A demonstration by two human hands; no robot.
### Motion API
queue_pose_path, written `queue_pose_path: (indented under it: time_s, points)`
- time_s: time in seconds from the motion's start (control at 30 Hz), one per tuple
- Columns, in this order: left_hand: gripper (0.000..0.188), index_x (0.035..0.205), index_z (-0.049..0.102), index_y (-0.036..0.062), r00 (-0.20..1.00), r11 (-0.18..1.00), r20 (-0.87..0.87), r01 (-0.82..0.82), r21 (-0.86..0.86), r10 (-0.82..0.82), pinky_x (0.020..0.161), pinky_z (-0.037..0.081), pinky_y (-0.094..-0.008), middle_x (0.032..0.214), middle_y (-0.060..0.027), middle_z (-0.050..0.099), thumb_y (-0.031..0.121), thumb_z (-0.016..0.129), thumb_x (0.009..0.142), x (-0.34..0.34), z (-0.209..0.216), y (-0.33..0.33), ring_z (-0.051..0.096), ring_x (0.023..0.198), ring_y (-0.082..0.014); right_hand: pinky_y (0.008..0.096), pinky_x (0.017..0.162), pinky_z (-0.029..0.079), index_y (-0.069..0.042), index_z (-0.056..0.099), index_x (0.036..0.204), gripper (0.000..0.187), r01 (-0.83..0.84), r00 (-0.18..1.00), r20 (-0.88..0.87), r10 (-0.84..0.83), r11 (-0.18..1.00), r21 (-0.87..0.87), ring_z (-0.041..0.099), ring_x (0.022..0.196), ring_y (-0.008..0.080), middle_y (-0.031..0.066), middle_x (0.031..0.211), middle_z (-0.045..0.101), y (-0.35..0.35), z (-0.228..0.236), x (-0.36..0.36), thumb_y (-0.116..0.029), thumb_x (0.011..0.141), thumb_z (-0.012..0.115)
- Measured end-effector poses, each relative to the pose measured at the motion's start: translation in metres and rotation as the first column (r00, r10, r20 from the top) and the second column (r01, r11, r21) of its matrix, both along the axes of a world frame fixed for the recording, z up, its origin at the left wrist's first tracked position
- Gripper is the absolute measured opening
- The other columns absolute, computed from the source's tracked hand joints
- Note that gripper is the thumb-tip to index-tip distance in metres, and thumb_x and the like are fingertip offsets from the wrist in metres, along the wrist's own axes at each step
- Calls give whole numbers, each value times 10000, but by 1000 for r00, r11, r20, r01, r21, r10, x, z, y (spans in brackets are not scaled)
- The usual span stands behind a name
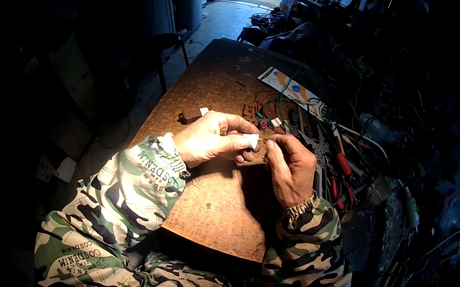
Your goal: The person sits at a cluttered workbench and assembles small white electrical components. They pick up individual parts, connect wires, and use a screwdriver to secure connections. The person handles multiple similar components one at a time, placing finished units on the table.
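Observation:
Between the thumb and fingers of my left hand (216, 139) is a small white plastic piece (251, 140), partly covered by the fingertips. My right hand (292, 167) is pinched close beside it, at a short thin yellow wire (261, 140) that reaches toward the white piece. Whether the wire enters the piece is too small to tell. Both hands are above the wooden table. A brown block (190, 115) with a white end lies just beyond my left hand. Farther off are brown plastic parts (250, 112) among red and green wires.
Red-handled tools (343, 164), pliers and cables crowd the table's right side. A white and orange printed strip (292, 88) lies at the far right. A yellow wire scrap (197, 184) rests on the wooden table (209, 226) near my left cuff. A dark stool (165, 42) stands beyond the left edge.

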State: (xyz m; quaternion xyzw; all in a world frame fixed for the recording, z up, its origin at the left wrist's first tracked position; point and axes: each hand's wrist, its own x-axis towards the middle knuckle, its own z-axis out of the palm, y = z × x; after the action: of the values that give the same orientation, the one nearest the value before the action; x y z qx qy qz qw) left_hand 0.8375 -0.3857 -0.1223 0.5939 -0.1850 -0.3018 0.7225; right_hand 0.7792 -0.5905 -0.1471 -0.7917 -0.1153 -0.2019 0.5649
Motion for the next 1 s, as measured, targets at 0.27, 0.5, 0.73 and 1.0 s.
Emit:
queue_pose_path:
  time_s: [0.27, 0.5, 0.73, 1.0]
  points:
    - [320, 1250, 585, -54, 995, 998, -92, 21, -66, -27, 838, 609, -304, 1066, -110, 693, 150, 638, 1008, 3, -1, 1, 703, 921, -182, 316, 639, 523, 33, 687, 952, 105, 51, 999, 5, -51, 999, -1, 672, 705, 193, 149, 813, 691, -2, 0, -2, -68, 932, 666]
    - [310, 1287, 550, -61, 971, 966, -236, -15, -257, -48, 846, 612, -365, 1096, -143, 657, 105, 522, 1027, 8, -4, 18, 671, 920, -190, 306, 617, 514, 34, 688, 943, 112, 102, 990, 83, -112, 988, 115, 652, 672, 169, 133, 776, 676, 6, 0, 0, -76, 927, 671]
    - [299, 1257, 550, -75, 957, 957, -284, -24, -288, -61, 786, 611, -365, 1057, -151, 638, 58, 477, 999, 14, -11, 8, 629, 850, -182, 305, 597, 500, 29, 690, 938, 104, 113, 990, 80, -120, 990, 87, 640, 651, 161, 120, 748, 661, 0, -1, -3, -73, 923, 677]
    - [301, 1268, 539, -74, 964, 974, -263, -28, -223, -33, 787, 625, -342, 1059, -134, 646, 40, 470, 999, 12, -7, 8, 660, 857, -168, 310, 581, 497, 22, 690, 926, 89, 88, 991, 95, -94, 994, 64, 648, 642, 174, 123, 758, 666, 2, 1, -4, -67, 916, 682]
